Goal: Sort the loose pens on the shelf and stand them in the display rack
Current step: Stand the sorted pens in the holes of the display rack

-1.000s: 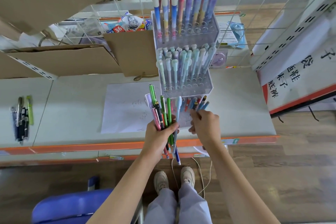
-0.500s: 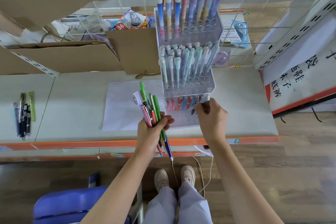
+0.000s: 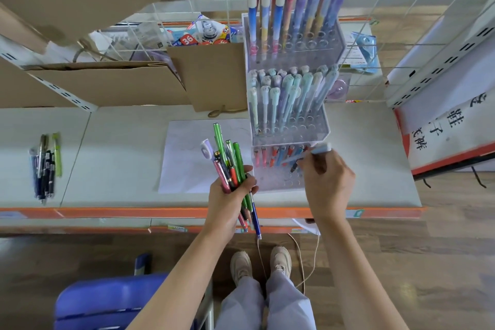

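While the left hand (image 3: 227,195) grips a bundle of pens (image 3: 230,166) at centre frame as ready stock, the right hand (image 3: 325,182) pinches a blue pen (image 3: 308,157), angling it into the rack (image 3: 316,131).

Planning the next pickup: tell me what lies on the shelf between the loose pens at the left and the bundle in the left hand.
Head view: bare shelf top, then a white paper sheet beside the bundle.

The display rack (image 3: 290,126) is clear glossy plastic; the pens (image 3: 230,166) are shiny plastic. Matt brown cardboard (image 3: 107,83), white paper sheet (image 3: 184,158), smooth matt shelf (image 3: 120,142), wood-grain floor (image 3: 442,262).
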